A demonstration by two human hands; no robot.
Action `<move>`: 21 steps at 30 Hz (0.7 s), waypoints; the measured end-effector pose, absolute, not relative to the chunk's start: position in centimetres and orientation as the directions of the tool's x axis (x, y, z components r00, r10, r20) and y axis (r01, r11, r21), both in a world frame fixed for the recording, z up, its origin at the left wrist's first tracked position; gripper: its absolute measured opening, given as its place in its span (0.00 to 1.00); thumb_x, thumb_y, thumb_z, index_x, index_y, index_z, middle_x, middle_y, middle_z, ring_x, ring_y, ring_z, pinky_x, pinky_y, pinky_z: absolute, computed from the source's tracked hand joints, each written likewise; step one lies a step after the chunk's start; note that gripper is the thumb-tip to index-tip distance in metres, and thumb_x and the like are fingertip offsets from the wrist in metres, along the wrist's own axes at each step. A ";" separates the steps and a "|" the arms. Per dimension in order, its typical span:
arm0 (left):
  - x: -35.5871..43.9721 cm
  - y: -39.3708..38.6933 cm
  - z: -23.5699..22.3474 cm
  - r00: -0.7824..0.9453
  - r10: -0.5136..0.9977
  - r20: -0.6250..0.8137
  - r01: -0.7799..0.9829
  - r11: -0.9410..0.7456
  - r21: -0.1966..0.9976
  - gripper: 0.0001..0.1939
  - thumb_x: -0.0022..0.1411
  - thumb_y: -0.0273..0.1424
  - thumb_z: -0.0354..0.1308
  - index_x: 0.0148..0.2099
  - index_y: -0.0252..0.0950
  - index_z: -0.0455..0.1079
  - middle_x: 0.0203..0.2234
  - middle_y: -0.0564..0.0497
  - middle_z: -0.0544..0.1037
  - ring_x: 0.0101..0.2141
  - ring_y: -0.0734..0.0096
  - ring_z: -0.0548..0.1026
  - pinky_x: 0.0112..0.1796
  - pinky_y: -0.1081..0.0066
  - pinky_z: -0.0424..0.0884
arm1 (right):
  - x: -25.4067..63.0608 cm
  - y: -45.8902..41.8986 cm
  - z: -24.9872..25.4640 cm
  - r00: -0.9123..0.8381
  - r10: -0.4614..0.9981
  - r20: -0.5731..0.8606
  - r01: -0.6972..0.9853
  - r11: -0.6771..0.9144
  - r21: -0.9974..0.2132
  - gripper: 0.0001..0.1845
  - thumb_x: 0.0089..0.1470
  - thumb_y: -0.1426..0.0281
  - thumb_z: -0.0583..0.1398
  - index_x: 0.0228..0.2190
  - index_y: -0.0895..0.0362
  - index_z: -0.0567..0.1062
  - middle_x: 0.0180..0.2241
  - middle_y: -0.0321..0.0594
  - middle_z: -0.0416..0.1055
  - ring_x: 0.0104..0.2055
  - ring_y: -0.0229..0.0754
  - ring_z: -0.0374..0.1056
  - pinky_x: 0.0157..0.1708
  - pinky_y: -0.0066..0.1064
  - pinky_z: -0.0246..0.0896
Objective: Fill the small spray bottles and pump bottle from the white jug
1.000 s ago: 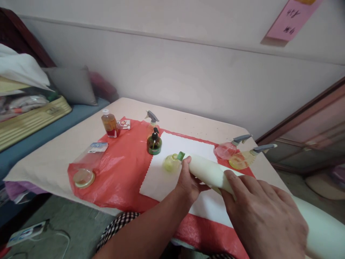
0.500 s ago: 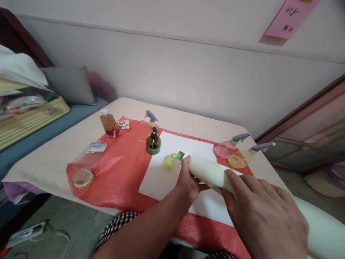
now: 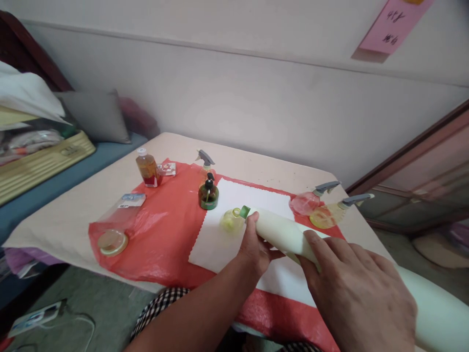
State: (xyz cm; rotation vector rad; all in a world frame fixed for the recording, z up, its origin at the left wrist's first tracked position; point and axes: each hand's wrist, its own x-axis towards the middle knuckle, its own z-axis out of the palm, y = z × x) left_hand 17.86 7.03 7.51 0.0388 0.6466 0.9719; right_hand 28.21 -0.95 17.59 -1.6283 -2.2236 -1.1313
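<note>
Both hands hold a long pale green bottle (image 3: 280, 230) with a green neck end (image 3: 245, 211), tilted down toward the left. My left hand (image 3: 256, 247) is closed around its narrow front part, thumb on the side. Further back, my right hand (image 3: 361, 283) grips the wider part, fingers curled over it; its rear runs out of view at the right. The green end sits at the mouth of an open, clear yellowish spray bottle body (image 3: 231, 222) on a white sheet (image 3: 208, 247). Whether liquid is flowing I cannot tell. A dark green pump bottle (image 3: 208, 196) stands just left of it.
Pink (image 3: 305, 203) and yellow spray bottles (image 3: 325, 216) stand at the right. At the left are an amber bottle (image 3: 148, 168), a small box (image 3: 168, 169), a clear pouch (image 3: 128, 210) and a round lidded container (image 3: 113, 242) on red plastic (image 3: 161, 230). A wall (image 3: 234, 98) rises behind.
Almost nothing differs. My right hand has shifted very slightly left along the bottle; everything on the table stays where it was.
</note>
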 end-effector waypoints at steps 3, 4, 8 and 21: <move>17.9 7.1 7.6 0.389 0.773 -0.501 -0.757 0.578 0.305 0.29 0.59 0.56 0.52 0.52 0.40 0.69 0.47 0.44 0.75 0.43 0.56 0.74 0.38 0.60 0.73 | 28.2 -1.0 17.6 -0.399 0.745 0.535 0.869 0.120 0.480 0.12 0.63 0.70 0.52 0.39 0.58 0.75 0.24 0.40 0.71 0.29 0.51 0.70 0.35 0.40 0.56; 17.9 7.1 7.6 0.390 0.771 -0.503 -0.757 0.579 0.301 0.28 0.60 0.55 0.52 0.51 0.40 0.70 0.47 0.44 0.75 0.43 0.57 0.74 0.38 0.60 0.73 | 28.2 -1.0 17.7 -0.400 0.743 0.537 0.869 0.122 0.479 0.11 0.63 0.70 0.52 0.39 0.58 0.75 0.25 0.40 0.71 0.29 0.51 0.70 0.35 0.40 0.56; 17.9 7.1 7.6 0.390 0.772 -0.502 -0.759 0.578 0.300 0.29 0.59 0.55 0.52 0.51 0.40 0.70 0.47 0.43 0.75 0.43 0.57 0.74 0.37 0.61 0.73 | 28.2 -1.0 17.7 -0.409 0.737 0.538 0.867 0.130 0.482 0.11 0.63 0.70 0.52 0.39 0.58 0.75 0.25 0.40 0.71 0.28 0.51 0.70 0.35 0.40 0.55; 17.9 7.0 7.6 0.386 0.773 -0.503 -0.763 0.574 0.296 0.29 0.59 0.55 0.53 0.51 0.39 0.70 0.46 0.43 0.75 0.42 0.57 0.73 0.36 0.61 0.72 | 28.4 -1.2 17.5 -0.400 0.747 0.531 0.870 0.128 0.475 0.13 0.64 0.69 0.52 0.41 0.59 0.74 0.26 0.41 0.71 0.30 0.51 0.70 0.36 0.40 0.56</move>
